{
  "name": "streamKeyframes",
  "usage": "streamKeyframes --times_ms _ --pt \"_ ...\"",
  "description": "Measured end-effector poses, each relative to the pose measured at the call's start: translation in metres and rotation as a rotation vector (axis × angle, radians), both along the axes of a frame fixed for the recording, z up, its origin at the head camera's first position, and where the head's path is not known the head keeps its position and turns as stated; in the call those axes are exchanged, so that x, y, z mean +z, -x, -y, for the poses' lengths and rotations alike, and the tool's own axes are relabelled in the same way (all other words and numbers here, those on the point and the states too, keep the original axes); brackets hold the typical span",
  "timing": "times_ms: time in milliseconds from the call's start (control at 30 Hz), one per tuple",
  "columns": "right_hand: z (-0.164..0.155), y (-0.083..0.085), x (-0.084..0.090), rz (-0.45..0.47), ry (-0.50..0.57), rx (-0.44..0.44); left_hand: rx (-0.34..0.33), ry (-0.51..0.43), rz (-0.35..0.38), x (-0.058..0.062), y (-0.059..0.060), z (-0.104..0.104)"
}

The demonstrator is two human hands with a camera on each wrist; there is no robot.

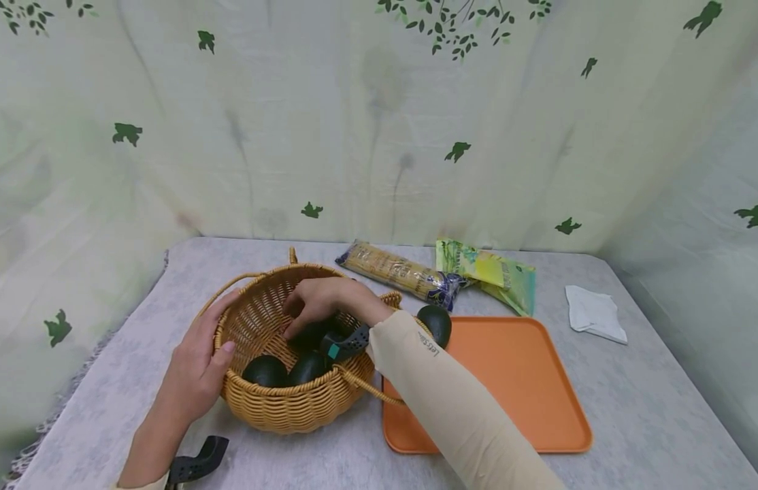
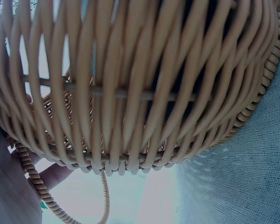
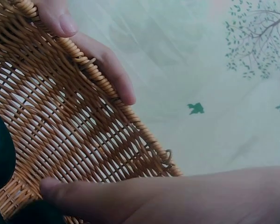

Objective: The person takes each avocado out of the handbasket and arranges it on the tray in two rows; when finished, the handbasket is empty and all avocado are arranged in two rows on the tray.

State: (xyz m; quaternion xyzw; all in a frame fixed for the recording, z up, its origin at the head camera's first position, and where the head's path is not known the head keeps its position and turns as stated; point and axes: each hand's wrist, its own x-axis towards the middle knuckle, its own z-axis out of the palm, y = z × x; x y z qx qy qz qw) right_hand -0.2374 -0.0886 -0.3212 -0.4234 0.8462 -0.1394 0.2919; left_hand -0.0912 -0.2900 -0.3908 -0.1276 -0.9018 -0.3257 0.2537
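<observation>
A wicker basket (image 1: 275, 401) stands on the grey cloth and holds several dark green avocados (image 1: 265, 371). My left hand (image 1: 198, 361) grips its left rim, thumb over the edge; the right wrist view shows that left hand (image 3: 107, 65) on the rim of the basket (image 3: 84, 130). My right hand (image 1: 320, 303) reaches into the basket with fingers curled over an avocado (image 1: 311, 335). In the right wrist view my right hand's thumb (image 3: 130, 196) lies beside a dark avocado (image 3: 0, 154). Another avocado (image 1: 436, 323) sits on the orange tray (image 1: 514, 395). The left wrist view is filled by the basket wall (image 2: 140, 84).
Behind the tray lie a long pasta packet (image 1: 397, 272) and a green-yellow packet (image 1: 489, 273). A folded white cloth (image 1: 593, 313) lies at the right. Leaf-printed curtains close off the back and both sides of the table.
</observation>
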Motion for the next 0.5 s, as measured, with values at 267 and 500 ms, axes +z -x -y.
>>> streamKeyframes --times_ms 267,500 --pt "-0.0014 0.0008 -0.0024 0.038 0.000 0.063 0.017 0.018 0.013 -0.0001 -0.0013 -0.0012" --pt "-0.0016 0.0008 -0.0034 0.072 -0.025 0.098 0.006 0.000 0.018 0.0013 -0.0008 -0.0019"
